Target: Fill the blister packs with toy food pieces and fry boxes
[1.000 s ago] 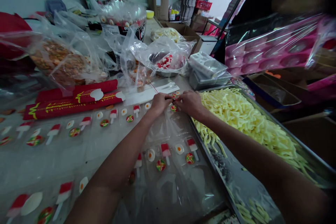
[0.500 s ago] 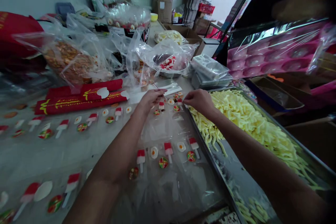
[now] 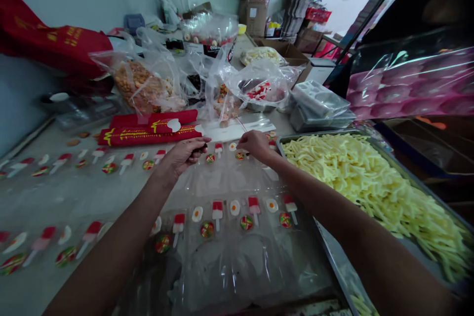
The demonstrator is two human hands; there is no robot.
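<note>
Both hands are over the far row of clear plastic trays (image 3: 211, 182). My left hand (image 3: 183, 155) is palm up at the row's far edge, fingers curled round something small and dark. To its right, my right hand (image 3: 255, 144) points down in a pinch above a compartment; whatever its fingertips hold is too small to name. Close to the hands lie a red-and-white popsicle-shaped piece (image 3: 218, 149), a fried-egg-shaped piece (image 3: 232, 146) and a round red-green piece (image 3: 210, 158). Similar pieces, such as a popsicle-shaped one (image 3: 254, 207), sit in the nearer trays.
On the right stands a metal tray (image 3: 280, 144) heaped with pale yellow fry-shaped strips (image 3: 355, 168). Behind the hands are red rolled packs (image 3: 151, 133), a bag of brown pieces (image 3: 138, 84), a bagged bowl of red-and-white pieces (image 3: 259, 91) and stacked plastic trays (image 3: 320, 103).
My left hand has drawn back to the left from the compartments and turned palm up, showing the dark bit. My right hand has shifted left along the row. The camera view has swung left.
</note>
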